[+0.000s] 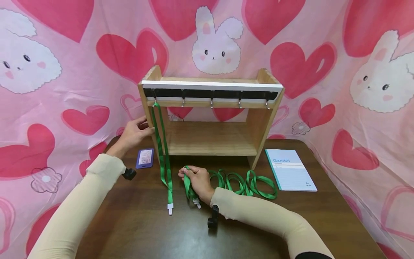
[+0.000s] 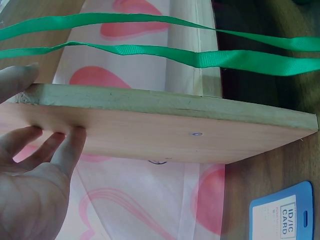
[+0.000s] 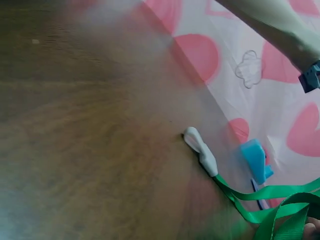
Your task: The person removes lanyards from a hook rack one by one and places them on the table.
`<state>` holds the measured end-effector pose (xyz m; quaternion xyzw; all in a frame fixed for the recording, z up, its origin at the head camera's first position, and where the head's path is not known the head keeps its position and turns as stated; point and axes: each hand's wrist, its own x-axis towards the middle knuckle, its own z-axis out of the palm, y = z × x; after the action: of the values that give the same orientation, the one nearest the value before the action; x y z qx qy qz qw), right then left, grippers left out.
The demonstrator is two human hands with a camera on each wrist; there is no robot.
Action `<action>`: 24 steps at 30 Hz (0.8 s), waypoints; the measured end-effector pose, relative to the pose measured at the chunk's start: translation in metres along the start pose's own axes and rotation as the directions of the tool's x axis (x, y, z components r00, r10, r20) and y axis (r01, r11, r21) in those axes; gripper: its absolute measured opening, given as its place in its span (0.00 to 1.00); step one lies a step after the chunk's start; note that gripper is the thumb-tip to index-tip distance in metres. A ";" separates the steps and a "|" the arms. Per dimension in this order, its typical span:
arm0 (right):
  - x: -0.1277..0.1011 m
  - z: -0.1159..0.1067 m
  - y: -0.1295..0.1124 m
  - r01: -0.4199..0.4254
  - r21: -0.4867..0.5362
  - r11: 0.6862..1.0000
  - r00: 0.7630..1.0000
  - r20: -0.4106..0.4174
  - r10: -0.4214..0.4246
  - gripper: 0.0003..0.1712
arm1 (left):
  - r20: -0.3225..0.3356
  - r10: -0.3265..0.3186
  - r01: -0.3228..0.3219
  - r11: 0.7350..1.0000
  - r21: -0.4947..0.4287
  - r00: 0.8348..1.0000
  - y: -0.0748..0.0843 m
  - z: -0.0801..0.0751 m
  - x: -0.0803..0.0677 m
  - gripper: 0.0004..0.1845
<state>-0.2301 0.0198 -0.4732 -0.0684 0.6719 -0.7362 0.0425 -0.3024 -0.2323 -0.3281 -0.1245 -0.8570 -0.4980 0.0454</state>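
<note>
A small wooden shelf [image 1: 210,140] stands on the table, with a row of metal hooks [image 1: 211,102] along its black front strip. My left hand [image 1: 133,133] grips its left side panel [image 2: 150,132], thumb on the front edge and fingers against the outer face. From the leftmost hook hangs a green lanyard [image 1: 166,162], its white clip [image 1: 170,208] low in front. My right hand [image 1: 199,181] pinches another green lanyard [image 1: 188,187], gathered in folds below the shelf's front. This lanyard's white clip [image 1: 196,203] dangles under the hand.
More green lanyards [image 1: 255,183] lie coiled on the table to the right of my right hand. A white notebook [image 1: 291,171] lies further right. Left of the shelf is a blue card holder [image 1: 144,158]. A pink heart-and-rabbit cloth [image 1: 213,46] surrounds the table.
</note>
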 end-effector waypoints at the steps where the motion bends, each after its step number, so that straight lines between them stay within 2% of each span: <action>1: 0.001 0.001 0.001 -0.005 0.001 1.000 1.000 -0.011 0.005 0.13 | 0.001 0.003 -0.003 1.000 0.000 1.000 0.000 0.000 0.000 0.35; 11: 0.008 0.005 0.008 -0.077 -0.071 0.995 0.994 -0.082 0.071 0.13 | -0.002 -0.005 0.005 1.000 -0.007 1.000 0.001 0.001 0.000 0.35; 24: 0.014 0.003 0.010 -0.125 -0.078 0.989 0.988 -0.106 0.116 0.16 | -0.001 -0.015 0.015 1.000 -0.010 1.000 0.002 0.001 -0.001 0.35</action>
<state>-0.2437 0.0132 -0.4821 0.0082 0.7066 -0.7058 0.0499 -0.3010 -0.2310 -0.3271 -0.1180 -0.8554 -0.5026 0.0413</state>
